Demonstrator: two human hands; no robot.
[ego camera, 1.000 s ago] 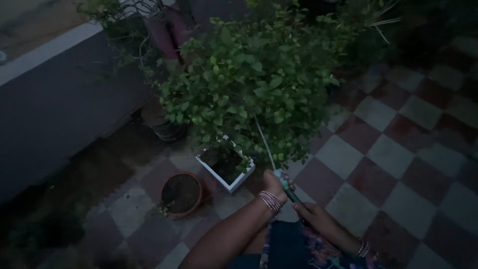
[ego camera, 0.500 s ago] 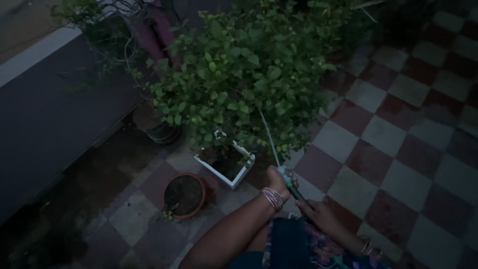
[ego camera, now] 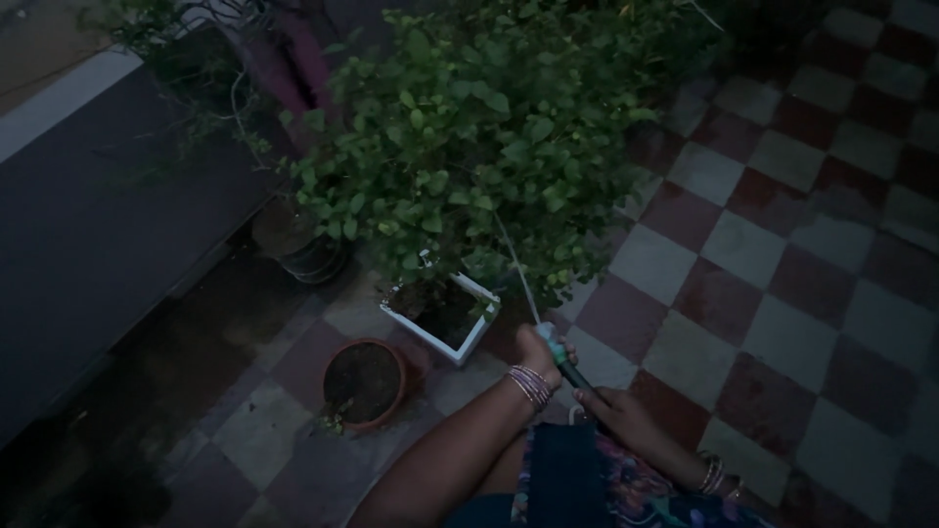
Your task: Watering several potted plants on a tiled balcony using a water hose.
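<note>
On a dim terrace with a red-and-white checkered floor (ego camera: 743, 254), a person stands over potted plants, both hands on a hose (ego camera: 567, 367). Left hand (ego camera: 536, 352) wrapped round the hose near its pale nozzle end, fingers closed on it, bangles (ego camera: 529, 384) at the wrist. Right hand (ego camera: 618, 416) grips the darker hose body lower down, just behind the left, also closed round it; thin bracelets (ego camera: 714, 476) on that wrist. A thin stream of water (ego camera: 516, 274) runs from the nozzle up into the big leafy bush (ego camera: 489, 137). The bush grows from a white square planter (ego camera: 442, 315), just left of the nozzle. Round terracotta pot (ego camera: 362, 383) with dark soil sits beside the planter, lower left, near but apart from the hands. Another round pot (ego camera: 298, 244) further back against a low grey wall (ego camera: 108, 205). Floor near the pots looks wet and dark. Lighting poor, fine detail hard to tell.
</note>
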